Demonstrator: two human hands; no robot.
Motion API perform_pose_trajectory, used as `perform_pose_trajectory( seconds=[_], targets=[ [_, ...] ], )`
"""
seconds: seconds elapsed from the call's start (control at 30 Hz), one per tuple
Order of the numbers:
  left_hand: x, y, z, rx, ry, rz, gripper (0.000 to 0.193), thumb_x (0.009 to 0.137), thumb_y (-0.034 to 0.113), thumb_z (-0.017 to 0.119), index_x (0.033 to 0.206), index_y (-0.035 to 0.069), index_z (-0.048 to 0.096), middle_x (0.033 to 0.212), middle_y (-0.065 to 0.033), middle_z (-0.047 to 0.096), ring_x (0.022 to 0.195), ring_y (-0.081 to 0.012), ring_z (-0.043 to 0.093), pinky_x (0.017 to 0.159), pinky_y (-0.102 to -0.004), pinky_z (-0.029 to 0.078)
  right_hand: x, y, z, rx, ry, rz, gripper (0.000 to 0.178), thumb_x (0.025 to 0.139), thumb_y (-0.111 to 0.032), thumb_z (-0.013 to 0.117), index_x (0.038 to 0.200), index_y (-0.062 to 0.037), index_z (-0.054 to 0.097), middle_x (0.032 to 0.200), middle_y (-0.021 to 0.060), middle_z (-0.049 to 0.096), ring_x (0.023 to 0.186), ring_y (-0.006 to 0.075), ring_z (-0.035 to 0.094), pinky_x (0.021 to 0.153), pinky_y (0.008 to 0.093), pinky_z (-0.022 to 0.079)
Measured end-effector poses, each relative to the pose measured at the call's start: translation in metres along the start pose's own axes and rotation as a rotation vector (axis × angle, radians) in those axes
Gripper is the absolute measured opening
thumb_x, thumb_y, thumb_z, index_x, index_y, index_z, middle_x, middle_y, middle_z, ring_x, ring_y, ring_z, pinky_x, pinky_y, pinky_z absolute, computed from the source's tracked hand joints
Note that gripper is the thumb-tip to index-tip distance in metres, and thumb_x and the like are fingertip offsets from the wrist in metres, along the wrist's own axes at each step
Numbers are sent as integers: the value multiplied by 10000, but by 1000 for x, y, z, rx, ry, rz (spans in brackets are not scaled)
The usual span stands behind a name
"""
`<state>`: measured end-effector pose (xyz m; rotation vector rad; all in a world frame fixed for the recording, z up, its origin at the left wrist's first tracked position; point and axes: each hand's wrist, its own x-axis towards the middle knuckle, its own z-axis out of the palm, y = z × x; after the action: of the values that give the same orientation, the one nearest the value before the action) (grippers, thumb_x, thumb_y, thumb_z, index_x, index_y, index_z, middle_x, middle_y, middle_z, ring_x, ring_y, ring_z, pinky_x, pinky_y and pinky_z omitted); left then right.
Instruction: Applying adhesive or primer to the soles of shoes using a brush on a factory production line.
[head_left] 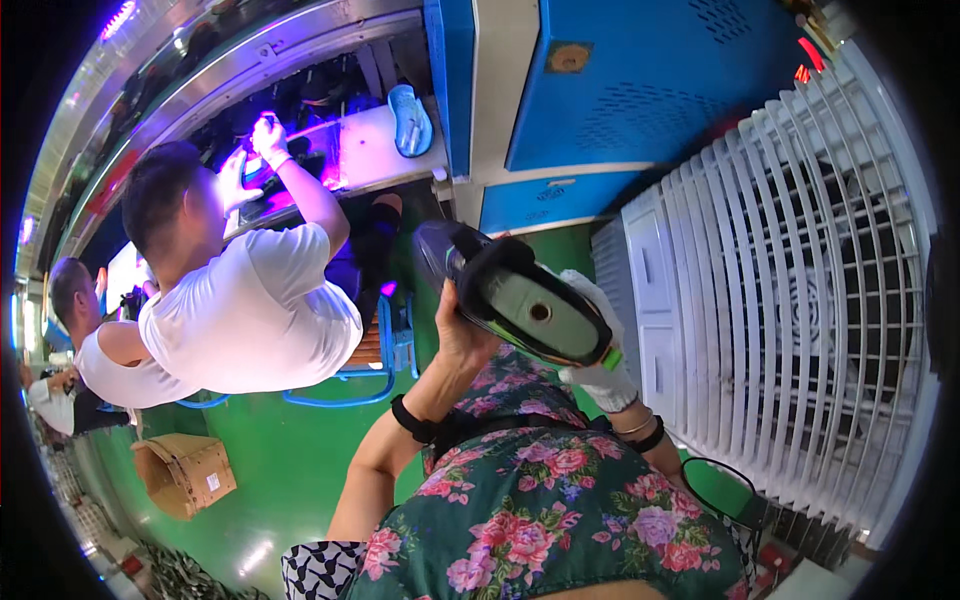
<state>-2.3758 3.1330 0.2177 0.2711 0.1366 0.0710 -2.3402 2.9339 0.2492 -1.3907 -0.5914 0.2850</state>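
A dark shoe upper [437, 252] is held up in front of my body, its toe toward the upper left and its heel toward the lower right. A grey-green last [515, 303] with a round hole in its top fills the shoe's opening. My left hand [465, 330], bare, grips the near side around the middle. Around the heel end is my right hand [603, 340], in a white glove and partly hidden behind the shoe. A bright green tab [612, 357] shows at the heel, near the gloved fingers.
To the left, a person in a white shirt [255, 310] works at a purple-lit bench [375, 150], where a blue insole-shaped piece [408, 120] lies. Another person [110, 360] is beyond. A cardboard box [190, 475] sits on the green floor. Blue cabinets [640, 85] stand ahead; a large white-grilled fan [780, 300] stands right.
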Motion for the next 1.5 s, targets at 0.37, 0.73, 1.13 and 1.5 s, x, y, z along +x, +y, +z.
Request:
perform_pose_trajectory(
  seconds=[0.37,0.73,1.13,1.5],
  targets=[
    [-41,28,-37,-86,222,-236,770,923,575,564,1411,-20,530,1419,-272,546,1351,-506,473,1134,-617,386,-45,-36,55,194,-53,137,1098,616,-199,968,1519,24,386,1542,168,448,1440,288,429,1200,424,333],
    [-47,9,-7,236,15,-672,568,854,339,724,1332,55,611,1274,-124,675,1156,-297,648,1081,-473,479,-38,-132,40,-304,39,97,763,758,-557,798,1265,-6,653,1363,156,603,1213,253,591,972,373,471],
    [-78,-60,-39,193,148,-1021,516,952,411,624,1329,60,628,1252,-133,703,1157,-315,659,1065,-508,483,-119,-108,31,-446,399,239,149,946,-102,667,1056,-58,757,1003,58,760,930,151,701,851,301,540],
    [-130,-120,-49,293,168,-1280,458,997,399,589,1323,81,638,1255,-113,707,1132,-288,680,1028,-455,526,-221,-96,33,11,833,342,283,999,-187,574,991,22,765,958,72,759,880,125,680,818,273,543]
  ],
)
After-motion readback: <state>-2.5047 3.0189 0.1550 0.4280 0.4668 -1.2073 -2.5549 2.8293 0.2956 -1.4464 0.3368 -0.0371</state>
